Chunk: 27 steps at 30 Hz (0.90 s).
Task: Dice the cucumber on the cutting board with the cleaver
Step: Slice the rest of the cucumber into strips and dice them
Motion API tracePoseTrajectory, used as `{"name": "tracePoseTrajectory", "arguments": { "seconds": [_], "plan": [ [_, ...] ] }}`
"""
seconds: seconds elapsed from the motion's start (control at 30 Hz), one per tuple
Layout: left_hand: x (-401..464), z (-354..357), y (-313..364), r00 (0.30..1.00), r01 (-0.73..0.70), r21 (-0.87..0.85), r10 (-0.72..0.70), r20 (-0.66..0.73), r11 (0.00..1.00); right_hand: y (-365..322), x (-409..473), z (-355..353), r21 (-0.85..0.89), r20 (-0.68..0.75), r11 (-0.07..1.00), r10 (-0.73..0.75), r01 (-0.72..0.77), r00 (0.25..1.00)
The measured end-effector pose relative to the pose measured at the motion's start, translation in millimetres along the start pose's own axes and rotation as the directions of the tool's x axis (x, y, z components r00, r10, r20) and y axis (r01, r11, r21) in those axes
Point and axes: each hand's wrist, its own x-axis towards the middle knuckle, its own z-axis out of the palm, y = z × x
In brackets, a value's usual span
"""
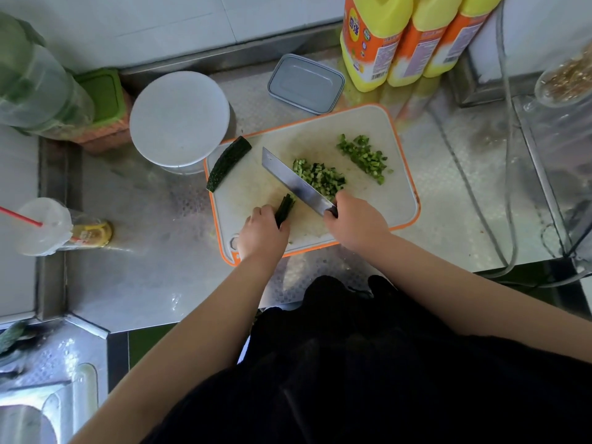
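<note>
Steel cleaver (tip far-left)

On the orange-rimmed cutting board, the left hand holds a short bundle of cucumber strips while the right hand grips the cleaver, its blade just beside the strips' cut end. Two heaps of diced cucumber lie beyond the blade, and a cucumber half rests at the board's left edge. A white bowl stands on the steel worktop.
</note>
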Motion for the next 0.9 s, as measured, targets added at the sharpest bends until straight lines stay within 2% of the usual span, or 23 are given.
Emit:
{"name": "tracePoseTrajectory", "arguments": {
  "seconds": [0.4,0.5,0.57,0.77,0.9],
  "plan": [
    [-8.8,6.8,-14.0,0.975,-0.189,-0.080,0.177,-0.135,0.979,-3.1,0.0,8.4,-0.166,-0.037,0.984,-0.067,0.060,0.997],
    [-6.6,11.6,-18.2,0.896,-0.367,-0.102,0.322,-0.307,0.925,-4.7,-3.0,10.3,-0.250,-0.041,0.960,-0.141,0.127,0.989],
    [-0.9,14.6,-17.9,0.859,-0.413,-0.115,0.344,-0.380,0.904,-5.1,-4.3,11.8,-0.303,-0.016,0.939,-0.173,0.160,0.985],
    [12.7,25.1,-15.0,0.869,-0.413,-0.173,0.330,-0.369,0.894,-4.6,-1.0,17.3,-0.331,0.022,0.931,-0.154,0.153,0.988],
    [13.3,27.1,-16.3,0.850,-0.446,-0.173,0.355,-0.389,0.878,-3.6,2.8,22.5,-0.354,0.063,0.931,-0.071,0.089,0.995]
  ]
}}
